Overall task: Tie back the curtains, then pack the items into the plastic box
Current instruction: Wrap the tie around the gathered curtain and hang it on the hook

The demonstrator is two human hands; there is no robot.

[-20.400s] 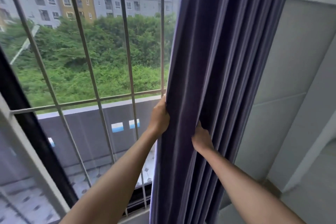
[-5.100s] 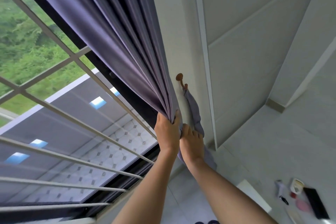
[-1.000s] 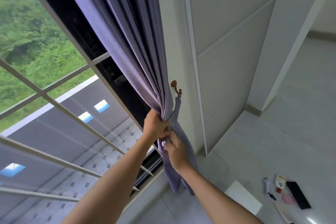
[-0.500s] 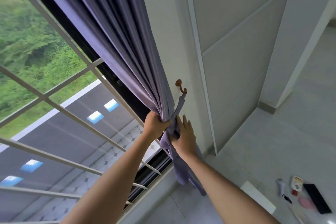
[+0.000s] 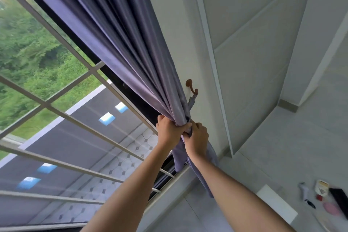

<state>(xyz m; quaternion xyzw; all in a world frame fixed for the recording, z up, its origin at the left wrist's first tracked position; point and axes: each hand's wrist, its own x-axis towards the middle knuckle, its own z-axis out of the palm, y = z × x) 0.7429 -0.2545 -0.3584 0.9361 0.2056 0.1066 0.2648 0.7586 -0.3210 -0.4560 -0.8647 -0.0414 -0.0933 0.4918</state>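
Fingers of left hand [image 5: 169, 130] curled round one gathered purple curtain [image 5: 135, 47]; right hand [image 5: 197, 137] pinches tieback [image 5: 191, 102] hung from one brown hook [image 5: 191, 85]; five small items near floor's right edge, one black [image 5: 339, 199]

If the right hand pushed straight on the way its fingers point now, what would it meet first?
Most likely the gathered curtain: the right hand already pinches the tie-back against it, facing the left hand. Depth is unclear.
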